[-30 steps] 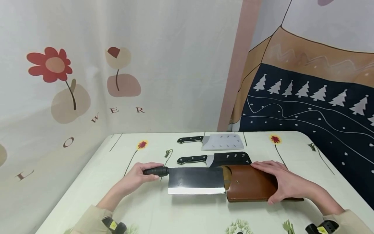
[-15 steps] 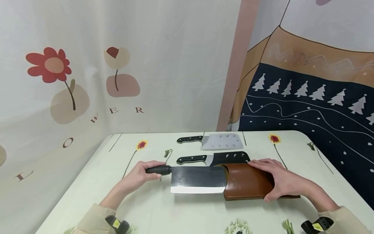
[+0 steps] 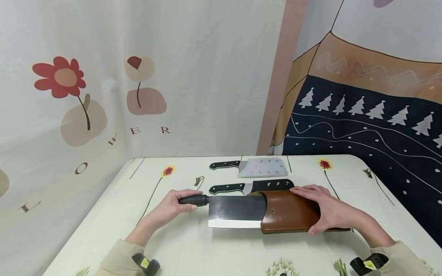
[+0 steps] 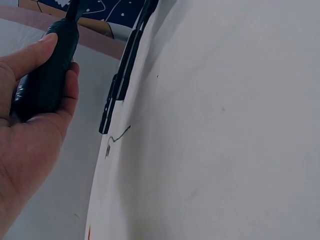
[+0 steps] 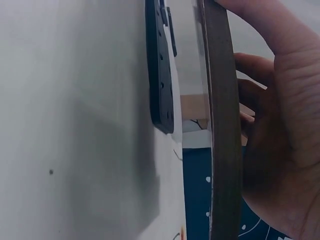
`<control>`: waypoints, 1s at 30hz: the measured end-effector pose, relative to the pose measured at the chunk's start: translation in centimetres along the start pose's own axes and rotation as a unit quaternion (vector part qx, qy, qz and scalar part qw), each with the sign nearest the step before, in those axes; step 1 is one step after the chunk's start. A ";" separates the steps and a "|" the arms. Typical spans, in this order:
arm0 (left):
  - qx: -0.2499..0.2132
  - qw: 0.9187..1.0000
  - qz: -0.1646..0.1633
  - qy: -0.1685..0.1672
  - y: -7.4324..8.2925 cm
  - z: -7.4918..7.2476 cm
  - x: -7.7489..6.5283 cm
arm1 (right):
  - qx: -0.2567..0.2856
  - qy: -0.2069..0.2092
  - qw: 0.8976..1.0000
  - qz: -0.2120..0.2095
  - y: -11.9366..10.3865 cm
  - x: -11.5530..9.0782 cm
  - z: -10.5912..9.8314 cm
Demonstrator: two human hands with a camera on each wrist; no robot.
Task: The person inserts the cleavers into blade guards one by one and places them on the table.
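My left hand [image 3: 171, 207] grips the black handle of a cleaver [image 3: 236, 210]; the left wrist view shows thumb and fingers wrapped round that handle [image 4: 47, 75]. The blade's right part is hidden inside a brown leather sheath [image 3: 288, 212], its bright edge toward me. Over the sheath's right part lies my right hand [image 3: 333, 209], thumb at the near edge and fingers at the far edge. In the right wrist view the sheath's edge [image 5: 224, 125] stands in front of the palm. Shadows beneath show cleaver and sheath held above the table.
Just behind lies a black-handled knife [image 3: 226, 188] with a black blade cover, overlapped in view by the sheath. Farther back is another knife [image 3: 224, 164] in a translucent white cover. The table [image 3: 186, 249] has a flower-printed cloth; curtains [image 3: 207, 76] hang behind it.
The cleaver has slid rightward into the sheath, so less of its blade shows. My left hand has moved right with the handle, while the right hand and sheath have shifted slightly left.
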State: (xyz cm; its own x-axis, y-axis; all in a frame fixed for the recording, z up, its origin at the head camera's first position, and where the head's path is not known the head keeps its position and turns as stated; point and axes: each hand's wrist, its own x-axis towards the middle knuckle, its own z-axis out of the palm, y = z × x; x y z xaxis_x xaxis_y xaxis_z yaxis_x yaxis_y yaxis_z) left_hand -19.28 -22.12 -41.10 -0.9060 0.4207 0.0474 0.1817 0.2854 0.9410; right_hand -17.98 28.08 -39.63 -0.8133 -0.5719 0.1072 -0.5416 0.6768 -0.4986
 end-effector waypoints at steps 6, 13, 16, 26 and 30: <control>-0.005 1.000 0.002 0.001 0.3 0.5 0.4 | -0.003 0.002 1.000 -0.004 -0.2 0.4 0.1; -0.001 1.000 0.003 0.002 0.4 1.1 0.8 | -0.004 0.002 1.000 -0.013 -0.5 0.9 0.3; 0.000 1.000 0.001 0.006 0.5 1.4 0.8 | -0.005 0.006 1.000 -0.018 -0.4 1.0 0.4; -0.021 1.000 -0.008 0.003 0.6 2.4 0.9 | 0.000 0.006 1.000 -0.022 -0.4 1.2 0.6; -0.022 1.000 0.000 0.003 0.5 2.9 1.0 | 0.001 0.004 1.000 -0.023 -0.4 1.2 0.8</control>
State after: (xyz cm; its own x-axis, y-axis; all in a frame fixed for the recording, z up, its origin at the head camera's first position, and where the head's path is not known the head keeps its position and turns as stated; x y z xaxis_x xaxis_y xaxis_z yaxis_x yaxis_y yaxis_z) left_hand -18.98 -19.10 -41.51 -0.9087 0.4146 0.0487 0.1640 0.2475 0.9549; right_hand -18.55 26.73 -39.99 -0.7892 -0.5987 0.1368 -0.5782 0.6492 -0.4942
